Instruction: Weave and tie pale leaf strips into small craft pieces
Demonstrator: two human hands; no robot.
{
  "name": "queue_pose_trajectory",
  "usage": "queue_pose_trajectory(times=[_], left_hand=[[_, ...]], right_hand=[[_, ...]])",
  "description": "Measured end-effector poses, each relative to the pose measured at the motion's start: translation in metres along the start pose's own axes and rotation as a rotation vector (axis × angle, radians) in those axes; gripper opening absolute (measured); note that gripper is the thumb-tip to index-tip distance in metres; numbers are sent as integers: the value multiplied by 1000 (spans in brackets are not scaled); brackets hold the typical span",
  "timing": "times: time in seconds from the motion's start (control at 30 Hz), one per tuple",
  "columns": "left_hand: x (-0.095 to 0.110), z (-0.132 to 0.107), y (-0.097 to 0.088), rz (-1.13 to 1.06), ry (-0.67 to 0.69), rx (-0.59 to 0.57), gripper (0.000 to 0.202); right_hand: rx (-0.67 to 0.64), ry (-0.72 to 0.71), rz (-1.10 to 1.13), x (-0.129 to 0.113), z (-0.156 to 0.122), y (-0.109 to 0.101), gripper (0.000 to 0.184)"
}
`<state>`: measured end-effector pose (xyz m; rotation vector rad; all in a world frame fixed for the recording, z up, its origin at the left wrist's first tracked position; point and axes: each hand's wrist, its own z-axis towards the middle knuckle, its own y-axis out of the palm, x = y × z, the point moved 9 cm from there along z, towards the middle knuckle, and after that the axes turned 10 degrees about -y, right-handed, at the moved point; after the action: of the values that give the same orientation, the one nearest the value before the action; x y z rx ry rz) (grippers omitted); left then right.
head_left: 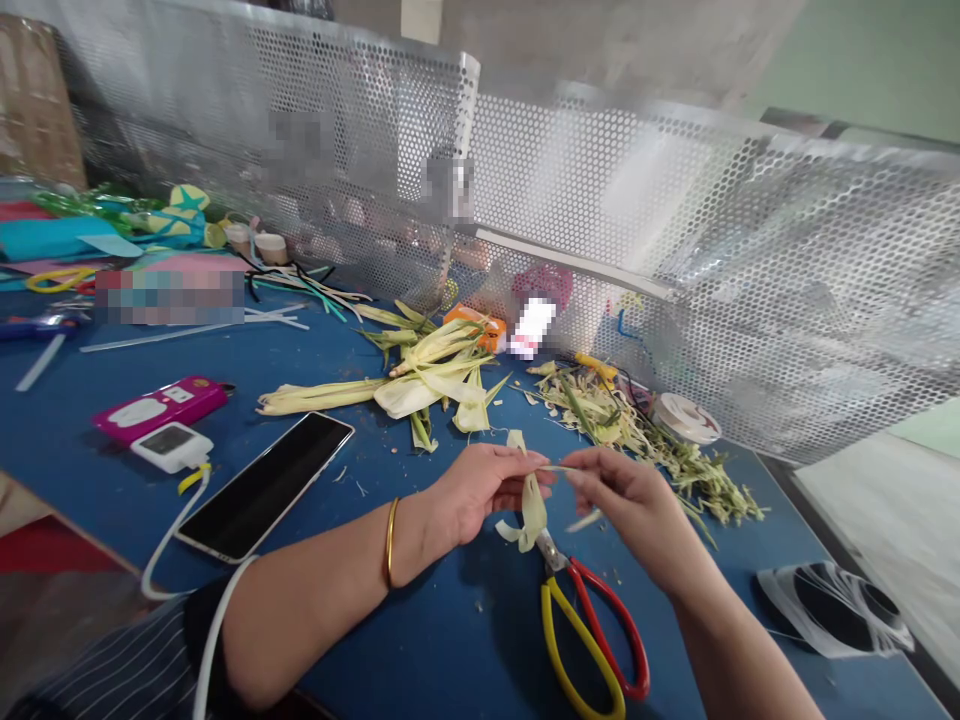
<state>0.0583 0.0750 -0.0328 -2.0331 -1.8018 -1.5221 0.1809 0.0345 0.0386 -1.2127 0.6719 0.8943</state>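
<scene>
My left hand (484, 488) pinches a pale green corn-husk strip (531, 505) that curls down below the fingers. My right hand (628, 500) meets it from the right and grips the thin end of the same strip between thumb and forefinger. Both hands hover over the blue table (420, 620). Scissors with one red and one yellow handle (592, 630) lie on the table just beneath the hands, blades pointing up toward the strip. A gold bangle sits on my left wrist.
A pile of whole corn husks (420, 380) lies behind the hands, husk trimmings (645, 440) to the right. A black phone (262, 485), pink power bank (161, 405) and white charger sit at left. A perforated metal screen (600, 200) borders the table's back.
</scene>
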Motion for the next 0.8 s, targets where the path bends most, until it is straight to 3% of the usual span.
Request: queue_pose_trajectory(times=[0.2,0.37,0.47,0.6,0.8], left_hand=[[-14,0,8,173,-130,-92,16],[-5,1,2,17,-79,-41,22],[2,0,-1,-95,-40,-16,20],[6,-1,-2,-203,11,6,12],[7,-2,-4,-286,43,30,14]], right_hand=[[206,-135,-283,3,5,-26,23],[423,-317,-562,-26,-6,-36,17],[315,-379,-467,-43,-10,-20,20],[109,-336,-455,-46,-11,10,17],[94,-279,-608,-30,-10,27,18]])
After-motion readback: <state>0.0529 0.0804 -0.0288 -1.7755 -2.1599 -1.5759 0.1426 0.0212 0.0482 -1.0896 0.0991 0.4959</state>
